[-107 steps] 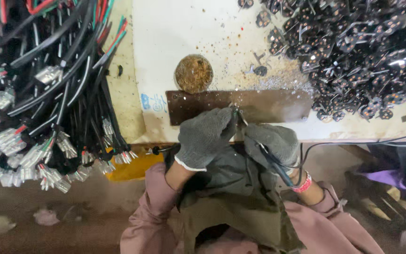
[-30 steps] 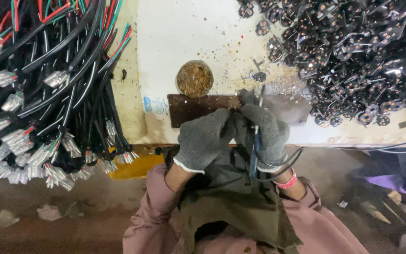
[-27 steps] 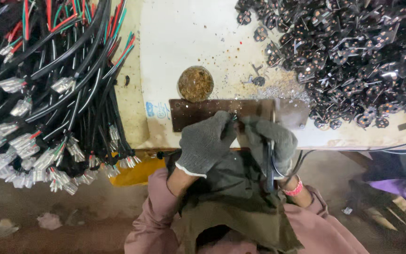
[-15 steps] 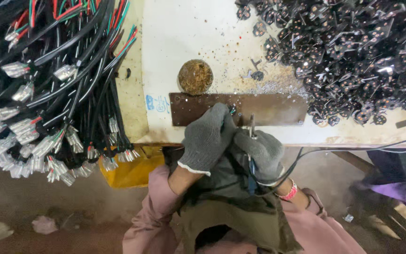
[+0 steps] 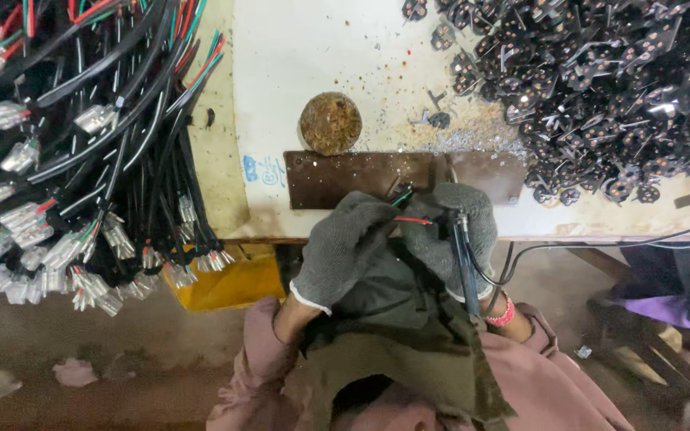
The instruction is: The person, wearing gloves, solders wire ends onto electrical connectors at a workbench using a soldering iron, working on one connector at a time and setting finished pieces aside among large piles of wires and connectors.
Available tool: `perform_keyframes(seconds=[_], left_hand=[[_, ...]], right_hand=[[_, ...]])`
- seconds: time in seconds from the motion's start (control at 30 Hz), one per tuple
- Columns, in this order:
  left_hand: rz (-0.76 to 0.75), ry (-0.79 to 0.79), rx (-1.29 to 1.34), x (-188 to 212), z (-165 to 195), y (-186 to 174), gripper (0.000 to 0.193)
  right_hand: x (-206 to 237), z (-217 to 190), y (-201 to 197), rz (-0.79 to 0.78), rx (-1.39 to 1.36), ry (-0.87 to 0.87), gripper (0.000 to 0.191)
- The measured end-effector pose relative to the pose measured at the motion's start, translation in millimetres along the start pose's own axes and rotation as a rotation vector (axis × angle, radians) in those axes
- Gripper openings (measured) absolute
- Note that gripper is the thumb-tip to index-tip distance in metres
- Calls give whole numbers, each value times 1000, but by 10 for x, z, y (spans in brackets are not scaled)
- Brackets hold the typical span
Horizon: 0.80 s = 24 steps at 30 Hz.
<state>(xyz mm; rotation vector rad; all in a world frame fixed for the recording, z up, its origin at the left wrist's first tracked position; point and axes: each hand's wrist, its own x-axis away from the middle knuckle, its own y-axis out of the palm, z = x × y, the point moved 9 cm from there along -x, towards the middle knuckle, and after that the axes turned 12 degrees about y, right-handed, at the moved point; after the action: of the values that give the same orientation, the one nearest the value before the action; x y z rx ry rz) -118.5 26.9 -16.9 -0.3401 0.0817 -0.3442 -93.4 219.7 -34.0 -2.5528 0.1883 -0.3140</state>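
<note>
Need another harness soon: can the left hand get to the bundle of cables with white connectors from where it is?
Probably yes. The left hand is busy pinching thin wires, but the cable bundle hangs just beside it with nothing between.

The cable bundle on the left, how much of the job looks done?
A large heap of small black metal parts lies at right. In hand: both gloved hands, left hand and right hand, hold red and green wire ends and a dark tool. The cable bundle still waits.

Grey knit gloves, mauve sleeves, olive apron, pink band at right wrist.
</note>
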Motion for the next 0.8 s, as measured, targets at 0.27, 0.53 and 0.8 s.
perform_keyframes(seconds=[0.27, 0.53, 0.8], left_hand=[[88, 51, 118, 39, -42, 22, 15], [-77, 6, -138, 36, -96, 98, 22], [-45, 47, -187, -49, 37, 40, 18]], right_hand=[[57, -53, 70, 10, 29, -50, 24], [21, -189, -120, 4, 119, -91, 59], [-119, 31, 87, -203, -292, 108, 53]])
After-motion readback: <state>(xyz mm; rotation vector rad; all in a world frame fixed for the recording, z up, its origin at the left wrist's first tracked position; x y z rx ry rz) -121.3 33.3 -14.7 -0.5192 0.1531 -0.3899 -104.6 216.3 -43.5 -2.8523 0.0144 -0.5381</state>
